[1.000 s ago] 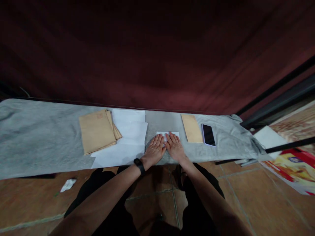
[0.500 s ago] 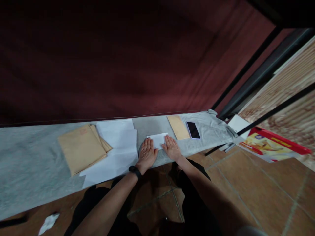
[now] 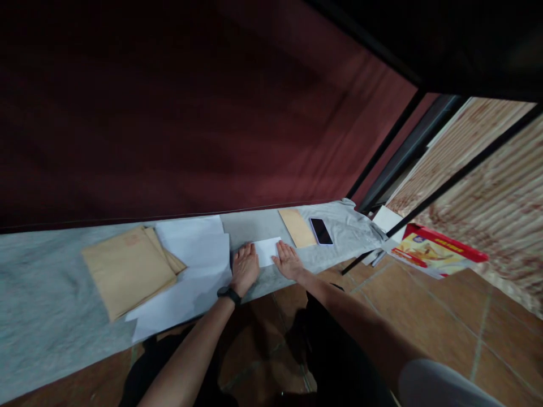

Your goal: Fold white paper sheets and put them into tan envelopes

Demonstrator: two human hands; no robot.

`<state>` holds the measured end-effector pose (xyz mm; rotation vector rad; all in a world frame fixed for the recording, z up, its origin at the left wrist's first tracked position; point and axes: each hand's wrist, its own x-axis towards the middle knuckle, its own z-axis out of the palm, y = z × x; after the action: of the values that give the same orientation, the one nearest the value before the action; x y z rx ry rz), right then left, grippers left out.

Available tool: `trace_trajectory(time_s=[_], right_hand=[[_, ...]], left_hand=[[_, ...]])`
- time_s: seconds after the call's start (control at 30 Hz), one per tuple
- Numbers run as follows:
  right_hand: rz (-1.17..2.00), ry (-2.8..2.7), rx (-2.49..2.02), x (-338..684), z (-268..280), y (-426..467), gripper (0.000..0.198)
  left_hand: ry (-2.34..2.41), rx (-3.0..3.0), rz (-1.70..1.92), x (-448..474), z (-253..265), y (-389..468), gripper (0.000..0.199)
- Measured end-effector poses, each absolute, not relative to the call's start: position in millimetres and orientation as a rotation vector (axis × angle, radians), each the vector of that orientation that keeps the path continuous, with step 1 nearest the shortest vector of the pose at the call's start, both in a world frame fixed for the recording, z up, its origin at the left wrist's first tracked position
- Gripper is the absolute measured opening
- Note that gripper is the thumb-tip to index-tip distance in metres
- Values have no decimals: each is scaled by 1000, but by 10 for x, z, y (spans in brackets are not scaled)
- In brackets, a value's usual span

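A small white folded paper (image 3: 267, 252) lies flat on the grey cloth in front of me. My left hand (image 3: 246, 268) rests palm down at its left edge, fingers stretched out, with a black band on the wrist. Across from it, my right hand (image 3: 288, 260) lies flat on the paper's right end. Just beyond the right hand is a single brown envelope (image 3: 297, 228). Left of my left hand are large white paper sheets (image 3: 199, 249), partly covered by a stack of brown envelopes (image 3: 129, 268).
A phone (image 3: 321, 231) lies right of the single envelope. The grey cloth (image 3: 42, 294) covers a long narrow surface against a dark red curtain (image 3: 190, 141). Black metal bars (image 3: 388, 141) and a red and yellow box (image 3: 436, 249) are at the right.
My left hand has slid a little left, off most of the paper, so more of it shows between the hands. The whole view has shifted slightly.
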<state>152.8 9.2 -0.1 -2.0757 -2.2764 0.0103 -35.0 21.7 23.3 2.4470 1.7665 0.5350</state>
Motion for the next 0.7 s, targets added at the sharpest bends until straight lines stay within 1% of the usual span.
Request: trace_trajectory(time_s=[0.27, 0.37, 0.53, 0.6, 0.7], right_hand=[[-44, -2231, -1996, 1545, -147, 106, 61], [-44, -2198, -1982, 1532, -129, 93, 59], [113, -2146, -1974, 1539, 4, 193, 58], [126, -2094, -1937, 1537, 72, 254, 62], [64, -2000, -1831, 1521, 183, 323, 73]], left_hand=[[1796, 2416, 519, -318, 327, 374, 47], [1774, 2383, 524, -332, 347, 483, 38], [1720, 2281, 572, -387, 377, 731, 22], [1697, 2240, 595, -395, 420, 793, 21], [1637, 2200, 645, -393, 520, 800, 19]])
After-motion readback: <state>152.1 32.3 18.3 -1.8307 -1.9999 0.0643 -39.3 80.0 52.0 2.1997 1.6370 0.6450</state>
